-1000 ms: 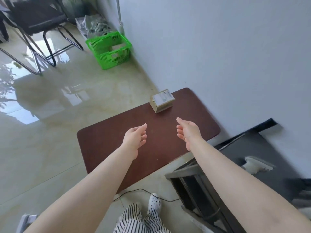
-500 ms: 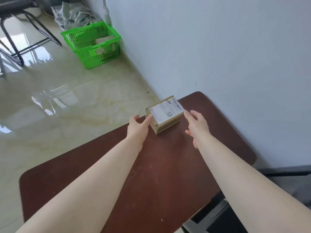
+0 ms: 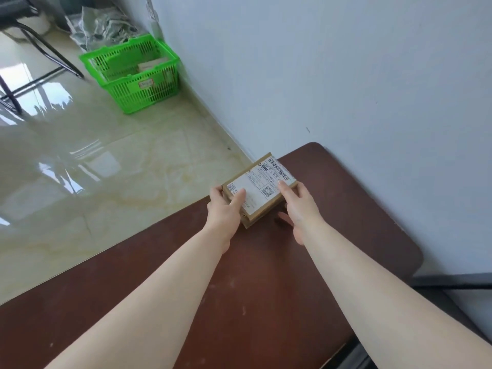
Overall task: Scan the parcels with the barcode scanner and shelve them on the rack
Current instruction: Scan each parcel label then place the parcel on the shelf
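Observation:
A small brown cardboard parcel (image 3: 262,186) with a white barcode label on top sits at the far edge of the dark brown table (image 3: 239,288). My left hand (image 3: 225,211) grips its left end, thumb on the label and fingers round the side. My right hand (image 3: 299,209) grips its right end, thumb on the label near the QR code. Whether the parcel is lifted off the table I cannot tell. No barcode scanner and no rack are in view.
A green plastic basket (image 3: 133,73) with parcels inside stands on the glossy tiled floor by the white wall, with grey bags (image 3: 103,25) behind it. Black chair legs (image 3: 40,51) show at the upper left. A dark surface (image 3: 458,294) lies to the table's right.
Both hands reached forward across the table and closed on the two ends of the parcel. The view moved closer to the table and the wall.

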Action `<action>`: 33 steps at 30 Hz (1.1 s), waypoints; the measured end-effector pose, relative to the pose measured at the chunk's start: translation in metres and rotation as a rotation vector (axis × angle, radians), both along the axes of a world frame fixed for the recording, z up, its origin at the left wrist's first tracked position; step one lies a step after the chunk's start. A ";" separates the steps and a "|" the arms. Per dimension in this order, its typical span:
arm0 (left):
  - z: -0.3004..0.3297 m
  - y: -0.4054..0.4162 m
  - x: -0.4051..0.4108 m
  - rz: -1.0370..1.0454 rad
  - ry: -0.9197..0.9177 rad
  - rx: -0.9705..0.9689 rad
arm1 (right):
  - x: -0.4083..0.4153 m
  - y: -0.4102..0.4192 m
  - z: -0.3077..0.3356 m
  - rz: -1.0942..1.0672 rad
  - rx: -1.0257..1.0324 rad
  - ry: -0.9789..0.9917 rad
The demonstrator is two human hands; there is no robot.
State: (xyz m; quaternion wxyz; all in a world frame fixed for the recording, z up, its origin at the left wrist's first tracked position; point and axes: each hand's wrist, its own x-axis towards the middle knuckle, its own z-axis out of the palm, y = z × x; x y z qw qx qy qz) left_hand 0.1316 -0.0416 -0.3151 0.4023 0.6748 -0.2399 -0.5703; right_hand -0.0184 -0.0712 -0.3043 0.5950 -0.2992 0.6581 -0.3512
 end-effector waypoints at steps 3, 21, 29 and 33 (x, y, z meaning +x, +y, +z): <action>0.012 0.011 -0.007 0.005 0.083 0.025 | -0.003 0.010 0.015 0.037 -0.002 -0.088; 0.273 0.097 -0.027 -0.541 0.291 0.065 | -0.071 0.124 0.265 0.145 -0.148 0.012; 0.299 0.202 -0.094 -0.585 0.319 0.077 | -0.112 0.254 0.293 -0.159 -0.129 0.020; 0.302 0.223 -0.118 -0.654 0.296 0.074 | -0.133 0.290 0.295 -0.231 -0.114 0.034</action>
